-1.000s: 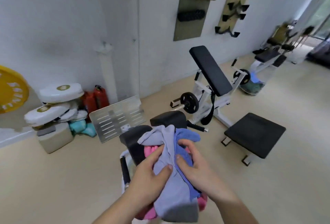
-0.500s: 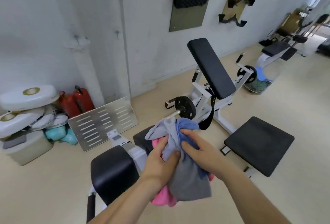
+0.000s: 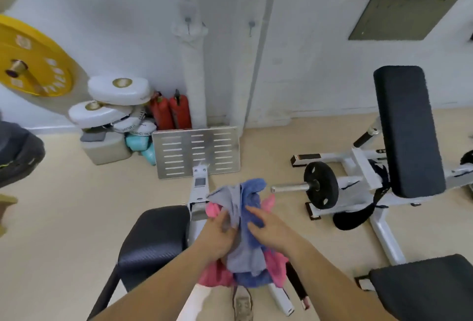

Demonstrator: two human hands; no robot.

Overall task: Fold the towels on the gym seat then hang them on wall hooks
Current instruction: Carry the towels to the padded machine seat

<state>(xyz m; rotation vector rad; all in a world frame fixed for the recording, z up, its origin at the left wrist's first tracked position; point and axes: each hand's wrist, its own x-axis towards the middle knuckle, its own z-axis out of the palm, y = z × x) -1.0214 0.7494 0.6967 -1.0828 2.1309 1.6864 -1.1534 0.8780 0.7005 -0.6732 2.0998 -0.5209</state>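
Gym floor, seat (image 3: 156,239) at 9 o'clock: both hands (image 3: 220,237) (image 3: 270,231) pinch bunched towels (image 3: 243,221) (unfolded); judged next, separate one, fold.

A single head-worn wide-angle view looks steeply down, close over the hands (image 3: 245,233), apparently facing the wall (image 3: 102,13).

We hold three crumpled towels bunched together above the black gym seat (image 3: 156,239): a grey towel (image 3: 243,256) in front, a blue towel (image 3: 252,192) behind it, a pink towel (image 3: 217,273) hanging lowest.
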